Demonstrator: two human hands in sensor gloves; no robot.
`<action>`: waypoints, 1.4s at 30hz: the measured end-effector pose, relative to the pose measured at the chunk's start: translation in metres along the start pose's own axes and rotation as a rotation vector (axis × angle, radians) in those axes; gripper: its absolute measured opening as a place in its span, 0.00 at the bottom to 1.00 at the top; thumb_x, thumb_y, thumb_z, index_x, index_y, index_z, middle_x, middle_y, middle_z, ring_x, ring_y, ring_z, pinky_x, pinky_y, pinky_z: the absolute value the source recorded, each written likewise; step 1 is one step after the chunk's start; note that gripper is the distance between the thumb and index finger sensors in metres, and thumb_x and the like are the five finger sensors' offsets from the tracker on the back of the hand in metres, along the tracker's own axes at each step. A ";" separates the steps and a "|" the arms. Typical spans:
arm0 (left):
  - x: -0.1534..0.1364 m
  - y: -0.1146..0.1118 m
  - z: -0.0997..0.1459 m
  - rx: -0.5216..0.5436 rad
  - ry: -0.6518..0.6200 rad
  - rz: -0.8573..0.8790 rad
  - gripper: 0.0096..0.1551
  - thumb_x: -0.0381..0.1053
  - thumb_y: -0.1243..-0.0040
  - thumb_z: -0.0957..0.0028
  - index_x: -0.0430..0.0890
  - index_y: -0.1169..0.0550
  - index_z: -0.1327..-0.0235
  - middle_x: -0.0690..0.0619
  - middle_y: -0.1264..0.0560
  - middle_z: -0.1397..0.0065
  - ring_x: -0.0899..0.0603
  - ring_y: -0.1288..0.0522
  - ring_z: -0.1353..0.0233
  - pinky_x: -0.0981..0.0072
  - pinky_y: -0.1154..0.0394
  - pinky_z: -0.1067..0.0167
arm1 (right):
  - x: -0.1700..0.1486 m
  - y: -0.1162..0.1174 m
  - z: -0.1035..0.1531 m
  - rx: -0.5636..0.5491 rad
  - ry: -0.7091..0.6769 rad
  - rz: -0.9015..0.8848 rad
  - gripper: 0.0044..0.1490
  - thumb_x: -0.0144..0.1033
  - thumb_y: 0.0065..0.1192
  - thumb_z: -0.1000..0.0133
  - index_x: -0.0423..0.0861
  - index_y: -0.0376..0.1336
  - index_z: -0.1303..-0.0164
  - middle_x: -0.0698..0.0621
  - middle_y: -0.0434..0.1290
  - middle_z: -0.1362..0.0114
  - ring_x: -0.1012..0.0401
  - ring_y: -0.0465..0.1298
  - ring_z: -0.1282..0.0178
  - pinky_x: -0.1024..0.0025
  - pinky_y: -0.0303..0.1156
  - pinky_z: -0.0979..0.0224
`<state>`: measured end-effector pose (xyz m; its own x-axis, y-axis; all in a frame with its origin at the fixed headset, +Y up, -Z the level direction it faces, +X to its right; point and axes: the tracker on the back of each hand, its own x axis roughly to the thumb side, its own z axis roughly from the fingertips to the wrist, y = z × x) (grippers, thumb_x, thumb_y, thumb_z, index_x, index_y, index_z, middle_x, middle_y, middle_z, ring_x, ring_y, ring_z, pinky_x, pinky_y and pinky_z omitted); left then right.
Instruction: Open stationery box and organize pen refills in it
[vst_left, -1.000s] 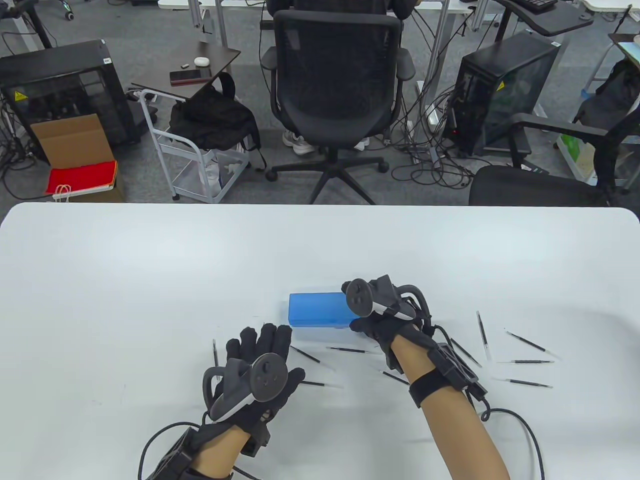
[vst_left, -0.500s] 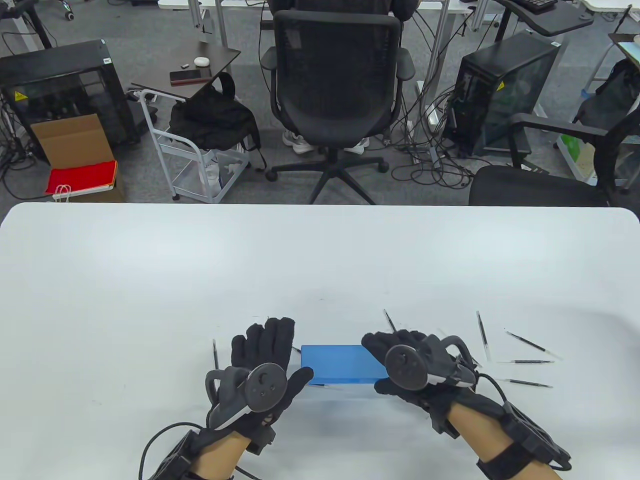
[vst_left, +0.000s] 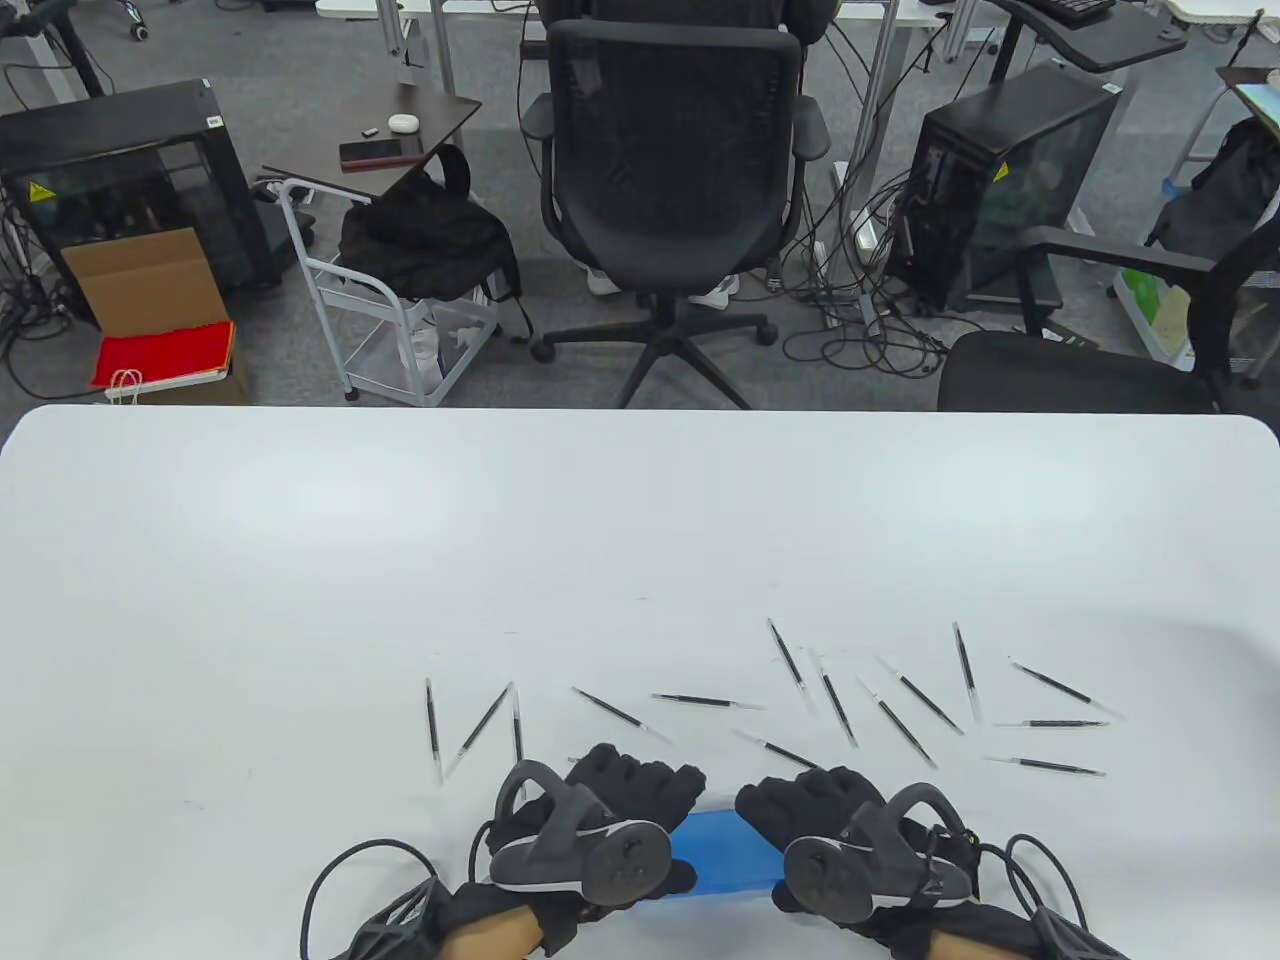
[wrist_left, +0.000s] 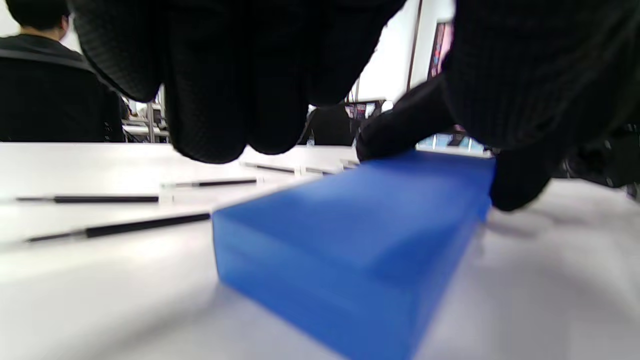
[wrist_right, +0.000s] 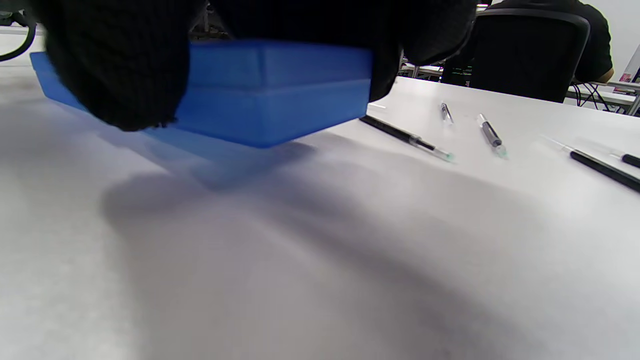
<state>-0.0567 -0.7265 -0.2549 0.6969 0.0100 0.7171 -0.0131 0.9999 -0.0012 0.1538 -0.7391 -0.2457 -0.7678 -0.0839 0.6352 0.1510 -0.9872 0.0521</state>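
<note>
Table view showed two black-gloved hands at the bottom centre of the frame, each with a grey tracker strapped to its back. The left hand (vst_left: 600, 810) sat at the lower left of centre, fingers curled down over the left end of a blue stationery box (vst_left: 725, 850). The right hand (vst_left: 830, 810) mirrored it at the lower right of centre, fingers curled over the box's right end. Only a small blue strip of the box showed between the two hands, close to the table's near edge.

Left wrist view showed the box (wrist_left: 360, 235) lying closed on the white table (wrist_left: 100, 300), with that hand's fingers (wrist_left: 225, 100) hanging over it at the top of the frame and a gloved fingertip of the other hand resting on its far end. Right wrist view showed the box (wrist_right: 270, 95) gripped at the upper left, thumb in front and fingers behind, with a seam running along its side.

Black pen refills (vst_left: 700, 700) lay scattered across the middle of the table, above the hands in the frame and apart from the box. No readable writing appeared on the box.
</note>
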 end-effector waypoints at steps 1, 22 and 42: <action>0.001 -0.003 -0.001 -0.030 -0.002 -0.008 0.53 0.74 0.35 0.56 0.47 0.30 0.21 0.47 0.22 0.25 0.36 0.16 0.32 0.38 0.27 0.28 | 0.000 0.001 0.000 0.005 -0.001 0.000 0.58 0.58 0.72 0.51 0.50 0.53 0.12 0.42 0.67 0.12 0.42 0.70 0.19 0.40 0.63 0.18; 0.018 -0.017 -0.011 -0.157 -0.006 -0.231 0.59 0.66 0.20 0.63 0.44 0.32 0.20 0.43 0.27 0.20 0.34 0.18 0.31 0.32 0.30 0.28 | -0.001 -0.001 -0.019 0.066 -0.009 -0.001 0.55 0.55 0.68 0.49 0.49 0.53 0.12 0.40 0.66 0.10 0.41 0.69 0.16 0.40 0.62 0.17; 0.011 -0.012 -0.009 -0.107 0.092 -0.257 0.83 0.70 0.23 0.70 0.40 0.57 0.14 0.39 0.48 0.11 0.28 0.35 0.18 0.28 0.39 0.24 | -0.051 -0.028 -0.046 0.042 0.079 -0.344 0.33 0.46 0.60 0.42 0.50 0.70 0.26 0.43 0.82 0.26 0.45 0.76 0.26 0.39 0.64 0.19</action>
<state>-0.0426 -0.7381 -0.2535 0.7300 -0.2481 0.6368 0.2445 0.9649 0.0957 0.1603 -0.7134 -0.3149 -0.8237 0.2405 0.5134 -0.1007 -0.9532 0.2850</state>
